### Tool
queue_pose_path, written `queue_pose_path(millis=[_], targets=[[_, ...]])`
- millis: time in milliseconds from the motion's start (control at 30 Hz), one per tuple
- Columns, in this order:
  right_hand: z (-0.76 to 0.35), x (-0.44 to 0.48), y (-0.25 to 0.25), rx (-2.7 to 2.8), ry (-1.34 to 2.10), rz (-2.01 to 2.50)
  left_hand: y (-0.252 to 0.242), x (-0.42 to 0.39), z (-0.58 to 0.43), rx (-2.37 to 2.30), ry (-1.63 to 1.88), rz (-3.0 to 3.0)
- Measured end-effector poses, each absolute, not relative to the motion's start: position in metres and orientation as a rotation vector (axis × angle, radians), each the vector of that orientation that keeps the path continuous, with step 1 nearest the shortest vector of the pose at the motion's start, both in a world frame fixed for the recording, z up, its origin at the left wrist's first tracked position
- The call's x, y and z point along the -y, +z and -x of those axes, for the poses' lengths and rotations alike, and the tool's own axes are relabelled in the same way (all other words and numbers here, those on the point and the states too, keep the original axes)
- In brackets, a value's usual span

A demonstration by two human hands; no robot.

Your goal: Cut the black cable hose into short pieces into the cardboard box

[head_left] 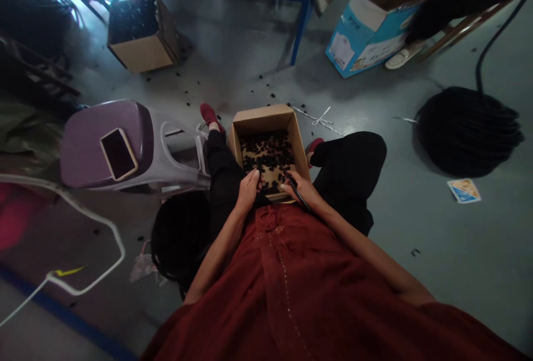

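Between my legs stands an open cardboard box (266,112) with many small black pieces (270,153) scattered over its bottom. My left hand (249,187) is closed over the near left part of the box, with a small black piece (259,165) upright between thumb and fingers. Closed around a slim dark handled tool (298,193), my right hand (303,186) is over the near right part. The tool's working end is too small to make out. A short distance separates the hands.
To the left, a phone (119,154) lies on a purple-topped stool (83,144). Beyond are a filled carton (145,53) and a blue metal frame (306,16). A blue-and-white box (362,33) stands by another person's foot (402,56). At right lies a black coiled bundle (468,130).
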State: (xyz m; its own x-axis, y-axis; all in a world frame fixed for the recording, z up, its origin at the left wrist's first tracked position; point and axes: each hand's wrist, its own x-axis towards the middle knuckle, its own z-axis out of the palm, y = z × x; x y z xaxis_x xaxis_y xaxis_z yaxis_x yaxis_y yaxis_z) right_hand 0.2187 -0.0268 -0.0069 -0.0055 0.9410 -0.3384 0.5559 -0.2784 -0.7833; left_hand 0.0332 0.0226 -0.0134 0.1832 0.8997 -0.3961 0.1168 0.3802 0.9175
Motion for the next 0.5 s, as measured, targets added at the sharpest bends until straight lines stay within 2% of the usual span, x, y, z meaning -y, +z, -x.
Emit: queue_pose_path(millis=[167, 500], targets=[[-0.221, 0.027, -0.009, 1.758, 1.164, 1.889, -0.027, -0.025, -0.027, -1.232, 0.734, -0.944], [-0.217, 0.025, -0.014, 1.935, 1.243, 1.945, -0.052, -0.025, -0.022, -1.424, 0.689, -1.223]])
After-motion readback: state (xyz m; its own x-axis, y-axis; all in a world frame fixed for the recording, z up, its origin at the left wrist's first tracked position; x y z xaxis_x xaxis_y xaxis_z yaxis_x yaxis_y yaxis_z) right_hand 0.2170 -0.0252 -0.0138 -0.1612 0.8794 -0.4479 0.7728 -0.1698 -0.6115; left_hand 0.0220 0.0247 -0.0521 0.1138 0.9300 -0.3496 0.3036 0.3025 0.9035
